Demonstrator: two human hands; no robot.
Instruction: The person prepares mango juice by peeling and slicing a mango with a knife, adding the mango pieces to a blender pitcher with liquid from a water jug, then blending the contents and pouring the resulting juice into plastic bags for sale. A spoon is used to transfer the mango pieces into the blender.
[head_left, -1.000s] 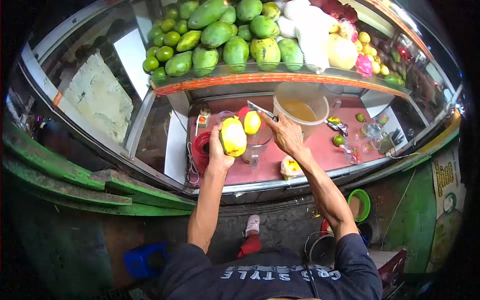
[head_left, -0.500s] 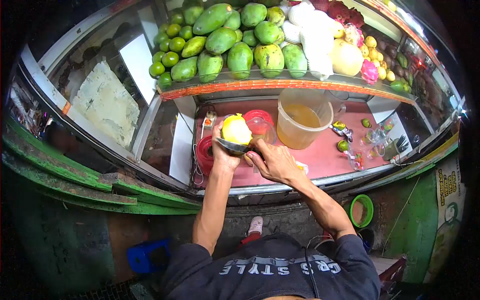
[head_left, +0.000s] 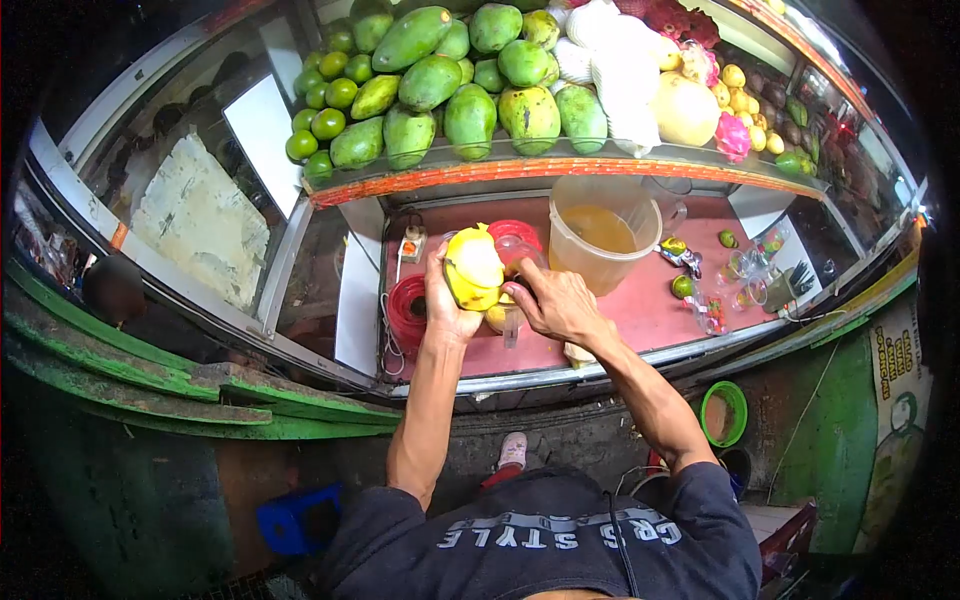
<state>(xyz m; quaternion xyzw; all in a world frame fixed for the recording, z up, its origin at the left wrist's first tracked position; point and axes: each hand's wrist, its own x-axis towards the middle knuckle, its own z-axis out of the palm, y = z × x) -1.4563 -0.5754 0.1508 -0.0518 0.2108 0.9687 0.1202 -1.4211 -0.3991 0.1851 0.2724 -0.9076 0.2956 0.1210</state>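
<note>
A mostly peeled yellow mango point(head_left: 474, 262) sits in my left hand point(head_left: 446, 308), whose fingers wrap round its left side and base. Darker peel shows low on the fruit. My right hand point(head_left: 560, 308) is closed at the mango's right side, its fingers curled round a knife. The blade, plain to see a moment ago, is now nearly hidden against the fruit and fingers. Below the hands, another yellowish fruit point(head_left: 496, 318) shows in part on the pink counter point(head_left: 470, 362).
A bucket of amber liquid point(head_left: 600, 235) stands right of my hands. Red containers point(head_left: 405, 305) are to the left. Green mangoes point(head_left: 470, 120) line the shelf above its orange edge point(head_left: 420, 178). Plastic cups point(head_left: 745, 275) are at the right, and a green bucket point(head_left: 724, 413) below.
The dark blade that lay broadside across the mango's lower front has turned nearly out of sight, exposing more of the fruit. My right hand has shifted slightly. The view has moved a little.
</note>
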